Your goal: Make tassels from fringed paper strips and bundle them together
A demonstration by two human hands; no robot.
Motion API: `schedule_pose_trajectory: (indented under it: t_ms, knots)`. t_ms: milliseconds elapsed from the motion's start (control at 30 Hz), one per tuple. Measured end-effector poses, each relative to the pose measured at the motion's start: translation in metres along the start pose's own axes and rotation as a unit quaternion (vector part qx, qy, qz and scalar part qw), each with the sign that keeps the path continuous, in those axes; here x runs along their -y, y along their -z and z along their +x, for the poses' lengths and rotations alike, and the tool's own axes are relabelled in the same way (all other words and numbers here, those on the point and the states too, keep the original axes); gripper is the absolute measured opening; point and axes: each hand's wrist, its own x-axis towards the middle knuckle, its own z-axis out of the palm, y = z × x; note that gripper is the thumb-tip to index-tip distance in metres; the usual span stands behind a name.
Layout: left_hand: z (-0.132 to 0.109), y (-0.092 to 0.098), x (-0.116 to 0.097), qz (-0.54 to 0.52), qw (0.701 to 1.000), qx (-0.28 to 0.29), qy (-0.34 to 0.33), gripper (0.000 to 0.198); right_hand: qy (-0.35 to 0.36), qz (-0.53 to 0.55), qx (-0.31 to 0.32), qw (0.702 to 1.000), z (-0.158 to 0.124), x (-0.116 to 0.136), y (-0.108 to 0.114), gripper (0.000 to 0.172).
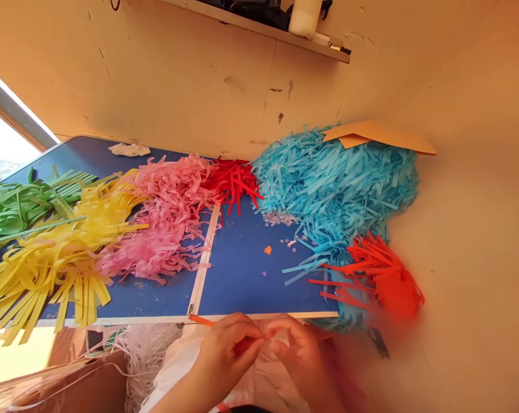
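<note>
By the blue surface (251, 289), pinching orange strip (202, 320) in left hand (228, 349); curling right hand (299, 351) close, hard to see if gripping. Never yank.

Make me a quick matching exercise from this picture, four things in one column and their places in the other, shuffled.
Things
1. orange strip
2. yellow fringe
3. flat orange sheet
4. pale container

Places
A. lying over the edge of the light blue fringe
B. sticking out from the left hand
C. on the shelf
D. between green fringe and pink fringe

Pairs: 1-B, 2-D, 3-A, 4-C
</note>
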Motion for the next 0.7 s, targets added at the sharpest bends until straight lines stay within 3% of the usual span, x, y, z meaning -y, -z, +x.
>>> schedule_pose_trajectory:
  t_ms: [133, 300, 433, 533, 700]
  knots:
    - [-0.001, 0.008, 0.0, 0.021, 0.998, 0.057, -0.012, 0.006, 0.001, 0.033, -0.036, 0.999, 0.003, -0.001, 0.002, 0.011]
    - [0.002, 0.013, 0.001, 0.046, 0.993, 0.092, -0.059, 0.009, 0.011, 0.025, -0.019, 0.999, 0.006, 0.008, -0.002, 0.018]
    - [0.002, 0.018, 0.005, 0.05, 0.992, 0.115, -0.03, 0.013, -0.032, 0.037, -0.038, 0.998, 0.003, 0.009, -0.003, 0.023]
    - [0.0, 0.02, 0.006, 0.082, 0.992, 0.09, -0.036, 0.006, -0.032, 0.017, -0.064, 0.997, -0.001, 0.008, -0.005, 0.019]
    - [-0.002, 0.006, 0.002, 0.09, 0.988, 0.002, -0.128, 0.015, -0.01, -0.027, -0.087, 0.996, -0.004, 0.01, -0.009, 0.01]
